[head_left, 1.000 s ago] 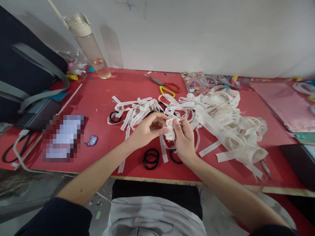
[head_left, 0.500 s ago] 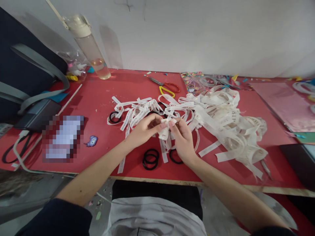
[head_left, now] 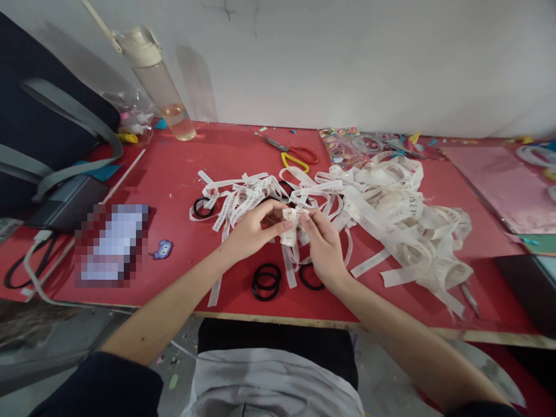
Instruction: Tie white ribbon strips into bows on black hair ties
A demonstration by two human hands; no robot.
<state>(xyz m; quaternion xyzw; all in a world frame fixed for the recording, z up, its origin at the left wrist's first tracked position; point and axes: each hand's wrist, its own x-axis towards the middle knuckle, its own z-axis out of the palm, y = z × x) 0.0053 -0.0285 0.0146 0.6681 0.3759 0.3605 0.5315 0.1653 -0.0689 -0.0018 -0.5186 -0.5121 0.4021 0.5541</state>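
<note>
Between my fingertips, over the middle of the table, is a bunched white printed ribbon (head_left: 288, 236). My left hand (head_left: 256, 230) pinches its left side, thumb on top. From the other side, my right hand (head_left: 324, 246) grips the ribbon near its upper right with thumb and fingers. A narrow strip hangs below it onto the table. Behind and around my hands lie narrow printed ribbons (head_left: 226, 211), tangled with black rings (head_left: 202, 207). Two overlapping black hair ties or rings (head_left: 266, 282) rest in front of my hands. Part of another black ring (head_left: 309, 277) shows beneath my right hand.
A large heap of wide white ribbon (head_left: 403, 214) covers the right side of the red table (head_left: 226, 150). Scissors (head_left: 291, 153) with red and yellow handles lie behind. A water bottle (head_left: 163, 87) stands at back left, a phone (head_left: 113, 243) in front of it.
My right fingertips have shifted slightly right, away from my left thumb, exposing more of the bunched ribbon. The rest of the table looks the same.
</note>
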